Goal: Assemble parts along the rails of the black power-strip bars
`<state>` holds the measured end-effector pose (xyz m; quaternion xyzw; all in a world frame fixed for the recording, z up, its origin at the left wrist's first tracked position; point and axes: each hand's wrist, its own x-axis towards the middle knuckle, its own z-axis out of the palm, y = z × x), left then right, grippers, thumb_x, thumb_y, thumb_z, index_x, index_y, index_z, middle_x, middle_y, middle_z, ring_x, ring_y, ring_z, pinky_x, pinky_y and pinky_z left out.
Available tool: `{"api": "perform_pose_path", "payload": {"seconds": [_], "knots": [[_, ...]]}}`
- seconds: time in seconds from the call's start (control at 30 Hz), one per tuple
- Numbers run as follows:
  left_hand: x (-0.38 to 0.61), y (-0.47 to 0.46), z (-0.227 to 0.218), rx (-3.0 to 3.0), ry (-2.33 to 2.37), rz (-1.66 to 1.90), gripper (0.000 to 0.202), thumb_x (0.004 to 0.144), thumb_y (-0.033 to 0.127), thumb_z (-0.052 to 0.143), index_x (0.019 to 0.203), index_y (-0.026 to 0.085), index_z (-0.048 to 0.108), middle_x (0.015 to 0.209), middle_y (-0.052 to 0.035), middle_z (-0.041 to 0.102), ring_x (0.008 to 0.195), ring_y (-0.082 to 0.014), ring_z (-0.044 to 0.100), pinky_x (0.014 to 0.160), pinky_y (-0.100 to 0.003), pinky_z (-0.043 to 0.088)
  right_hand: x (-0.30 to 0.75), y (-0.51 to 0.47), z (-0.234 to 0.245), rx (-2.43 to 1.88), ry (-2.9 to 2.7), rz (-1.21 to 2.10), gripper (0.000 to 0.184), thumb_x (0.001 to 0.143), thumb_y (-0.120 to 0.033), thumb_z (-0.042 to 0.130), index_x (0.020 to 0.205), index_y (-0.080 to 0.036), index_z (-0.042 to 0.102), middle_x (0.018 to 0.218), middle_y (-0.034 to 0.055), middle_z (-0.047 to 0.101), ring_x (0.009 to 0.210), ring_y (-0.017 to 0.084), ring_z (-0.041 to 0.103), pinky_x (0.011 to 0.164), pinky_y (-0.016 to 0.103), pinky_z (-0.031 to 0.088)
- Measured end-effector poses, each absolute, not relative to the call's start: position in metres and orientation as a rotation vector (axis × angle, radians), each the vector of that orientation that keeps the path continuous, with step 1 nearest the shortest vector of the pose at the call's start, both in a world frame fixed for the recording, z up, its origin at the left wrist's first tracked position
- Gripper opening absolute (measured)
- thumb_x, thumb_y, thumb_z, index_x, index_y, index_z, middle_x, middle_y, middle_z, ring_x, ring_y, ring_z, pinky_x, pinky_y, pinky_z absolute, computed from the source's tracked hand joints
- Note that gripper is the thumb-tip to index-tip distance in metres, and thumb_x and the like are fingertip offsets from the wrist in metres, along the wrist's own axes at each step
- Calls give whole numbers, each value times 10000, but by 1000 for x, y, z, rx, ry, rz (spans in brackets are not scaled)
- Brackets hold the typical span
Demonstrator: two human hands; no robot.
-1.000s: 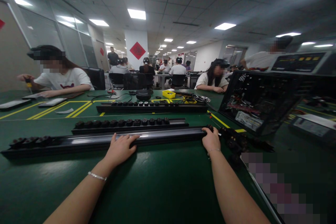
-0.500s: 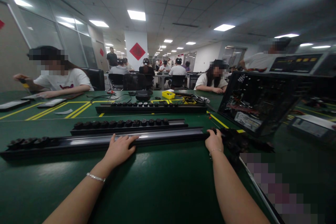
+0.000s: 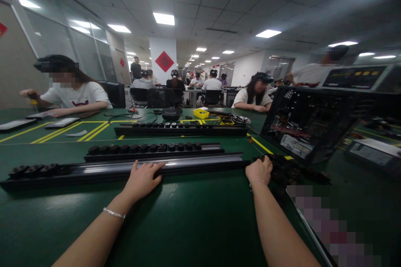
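Observation:
My left hand (image 3: 144, 181) lies with its fingers spread on the near edge of a long black rail (image 3: 194, 166) with a shiny grey channel. Several black socket modules (image 3: 34, 170) sit in that rail's left end. My right hand (image 3: 259, 171) is just past the rail's right end, its fingers curled at a heap of black parts (image 3: 286, 169). What those fingers hold, if anything, is hidden. Just behind lies a second, shorter rail (image 3: 150, 155), which carries a row of similar black modules.
A third rail (image 3: 181, 130) lies farther back, near a yellow tray (image 3: 201, 113). An opened computer case (image 3: 313, 125) stands on the right, with a metal box (image 3: 376, 153) beside it. Co-workers sit across the green table (image 3: 200, 225); one hand holds a yellow-handled tool (image 3: 34, 101).
My right hand has shifted slightly right, off the rail's end to the black heap, and its fingers have curled in. My left hand and the rails stay put.

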<state>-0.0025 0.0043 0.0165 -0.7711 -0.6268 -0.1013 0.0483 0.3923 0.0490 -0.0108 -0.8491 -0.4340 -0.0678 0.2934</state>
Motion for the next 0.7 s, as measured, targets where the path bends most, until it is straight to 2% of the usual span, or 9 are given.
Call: {"api": "perform_pose_path", "payload": {"seconds": [0.13, 0.27, 0.37, 0.47, 0.57, 0.7], "knots": [[-3, 3, 14, -2342, -1895, -335, 451, 794, 421, 405, 1233, 332, 459, 1051, -40, 628, 1030, -240, 531, 1018, -554, 114, 393, 50, -11, -2245, -1123, -186, 494, 708, -179, 366, 1155, -60, 540, 1351, 160, 312, 1226, 326, 290, 933, 413, 368], [-3, 3, 12, -2360, -1875, -418, 434, 810, 488, 371, 1195, 328, 491, 1079, -35, 620, 1039, -237, 529, 1015, -547, 145, 386, 54, -6, -2129, -1216, -258, 508, 722, -194, 363, 1196, -87, 514, 1295, 154, 401, 1194, 294, 350, 975, 413, 312], [-7, 6, 14, -2346, -1867, -534, 417, 824, 497, 343, 1124, 295, 551, 1057, -34, 619, 1017, -216, 534, 990, -467, 263, 373, 56, -1, -1990, -1433, -293, 492, 762, -206, 322, 1211, -146, 513, 1283, 104, 448, 1207, 242, 350, 1016, 408, 252], [-21, 11, 19, -2187, -1861, -690, 401, 826, 452, 353, 1064, 236, 593, 1074, -57, 597, 1038, -206, 510, 946, -376, 343, 357, 57, 1, -1971, -1665, -248, 464, 810, -252, 292, 1217, -231, 513, 1345, 36, 405, 1267, 215, 271, 1040, 427, 201], [-46, 13, 25, -1791, -1981, -861, 413, 816, 411, 364, 1125, 217, 559, 1235, -80, 501, 1195, -248, 386, 1010, -422, 271, 347, 57, 2, -2054, -1831, -149, 449, 851, -325, 249, 1232, -315, 486, 1347, -13, 412, 1276, 208, 261, 1046, 499, 121], [-92, 10, 25, -1252, -2374, -1037, 583, 805, 481, 333, 1282, 150, 396, 1396, -168, 290, 1295, -340, 209, 998, -544, 234, 342, 56, 5, -2129, -1829, -123, 459, 858, -339, 222, 1249, -345, 463, 1356, -18, 403, 1277, 214, 266, 1042, 516, 104]]}}
